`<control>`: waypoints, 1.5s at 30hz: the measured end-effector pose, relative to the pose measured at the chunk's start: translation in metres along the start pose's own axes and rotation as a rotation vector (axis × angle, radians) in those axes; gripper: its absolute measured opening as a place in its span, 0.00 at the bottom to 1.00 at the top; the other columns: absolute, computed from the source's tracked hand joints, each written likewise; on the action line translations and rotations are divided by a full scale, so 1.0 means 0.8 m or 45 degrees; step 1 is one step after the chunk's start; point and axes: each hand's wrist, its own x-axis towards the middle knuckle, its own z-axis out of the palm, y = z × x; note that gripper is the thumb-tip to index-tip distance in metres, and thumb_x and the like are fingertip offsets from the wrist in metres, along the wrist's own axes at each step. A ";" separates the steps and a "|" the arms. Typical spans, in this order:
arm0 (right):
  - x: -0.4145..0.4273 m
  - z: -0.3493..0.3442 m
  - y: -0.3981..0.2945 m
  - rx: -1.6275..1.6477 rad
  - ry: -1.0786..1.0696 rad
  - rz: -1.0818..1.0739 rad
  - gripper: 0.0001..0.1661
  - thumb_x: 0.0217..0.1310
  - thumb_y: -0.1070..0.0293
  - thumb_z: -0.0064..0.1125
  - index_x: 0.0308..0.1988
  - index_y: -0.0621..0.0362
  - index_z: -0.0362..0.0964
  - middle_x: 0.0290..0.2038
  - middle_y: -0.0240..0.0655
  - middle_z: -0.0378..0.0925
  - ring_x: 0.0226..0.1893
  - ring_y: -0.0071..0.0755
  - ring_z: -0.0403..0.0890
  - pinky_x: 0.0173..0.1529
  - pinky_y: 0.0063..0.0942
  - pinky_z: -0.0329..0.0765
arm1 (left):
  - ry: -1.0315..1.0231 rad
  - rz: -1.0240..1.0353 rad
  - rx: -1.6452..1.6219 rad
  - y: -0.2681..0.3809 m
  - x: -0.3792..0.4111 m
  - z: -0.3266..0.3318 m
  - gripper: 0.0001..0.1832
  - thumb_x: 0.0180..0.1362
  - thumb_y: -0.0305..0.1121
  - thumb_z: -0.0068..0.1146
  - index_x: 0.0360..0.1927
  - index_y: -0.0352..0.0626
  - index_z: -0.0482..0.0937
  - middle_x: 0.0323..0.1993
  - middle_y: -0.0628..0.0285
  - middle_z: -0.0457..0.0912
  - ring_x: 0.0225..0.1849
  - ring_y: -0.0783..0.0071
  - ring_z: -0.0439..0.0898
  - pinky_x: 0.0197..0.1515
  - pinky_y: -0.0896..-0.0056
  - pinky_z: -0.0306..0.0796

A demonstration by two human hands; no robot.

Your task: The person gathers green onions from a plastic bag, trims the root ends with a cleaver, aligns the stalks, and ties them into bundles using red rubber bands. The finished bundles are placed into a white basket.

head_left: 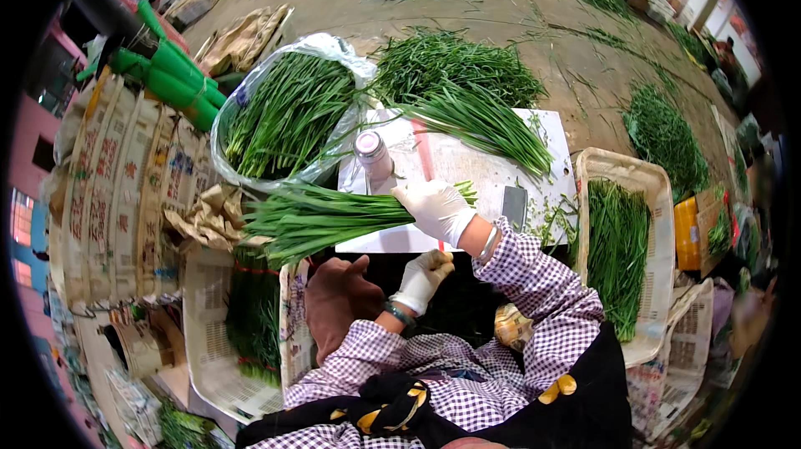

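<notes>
My right hand (435,208), in a white glove, grips a bundle of garlic chives (331,214) near its cut ends. The leaves point left over the front edge of a white board (463,158). Just below that edge, my gloved left hand (419,283) has its fingers closed at the end of a thin red strip (441,246). A broader red band crosses the board; whether the two are one piece is hidden by my right hand. Loose chives (494,130) lie at the board's far right. Near my right hand are a lidded bottle (373,155) and a dark grey block (514,206).
A clear plastic bag (219,136) of chives stands at the far left. Plastic crates with chives flank me, one right (660,261) and one left (206,324). Beyond the board lies a heap of greens (457,64). Stacked cream crates (125,198) rise at left.
</notes>
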 end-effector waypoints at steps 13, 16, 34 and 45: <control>-0.007 0.130 0.055 -0.119 -0.396 0.345 0.60 0.35 0.59 0.71 0.67 0.53 0.47 0.61 0.46 0.61 0.63 0.50 0.62 0.65 0.45 0.59 | 0.093 -0.234 -0.065 -0.075 0.075 -0.046 0.06 0.51 0.19 0.62 0.26 0.40 0.75 0.25 0.68 0.77 0.30 0.78 0.74 0.37 0.77 0.70; -0.020 0.106 0.051 -0.031 -0.450 0.324 0.64 0.33 0.56 0.73 0.68 0.50 0.45 0.64 0.47 0.56 0.65 0.56 0.57 0.68 0.48 0.53 | 0.051 -0.232 -0.133 -0.077 0.074 -0.042 0.05 0.51 0.19 0.62 0.28 0.38 0.77 0.28 0.65 0.80 0.33 0.76 0.77 0.40 0.76 0.72; -0.150 0.079 0.329 -0.518 -0.310 1.449 0.57 0.45 0.59 0.66 0.69 0.54 0.41 0.63 0.45 0.59 0.65 0.47 0.58 0.64 0.44 0.61 | 0.181 -0.043 -0.084 -0.004 0.052 -0.036 0.15 0.52 0.20 0.63 0.44 0.35 0.76 0.38 0.64 0.80 0.37 0.79 0.78 0.41 0.78 0.75; -0.133 0.081 0.343 -0.605 -0.239 1.329 0.27 0.49 0.69 0.57 0.52 0.58 0.68 0.47 0.44 0.73 0.52 0.46 0.72 0.53 0.39 0.70 | 0.216 -0.018 -0.104 -0.018 0.053 -0.030 0.14 0.52 0.19 0.61 0.43 0.34 0.77 0.38 0.65 0.79 0.37 0.79 0.78 0.42 0.78 0.75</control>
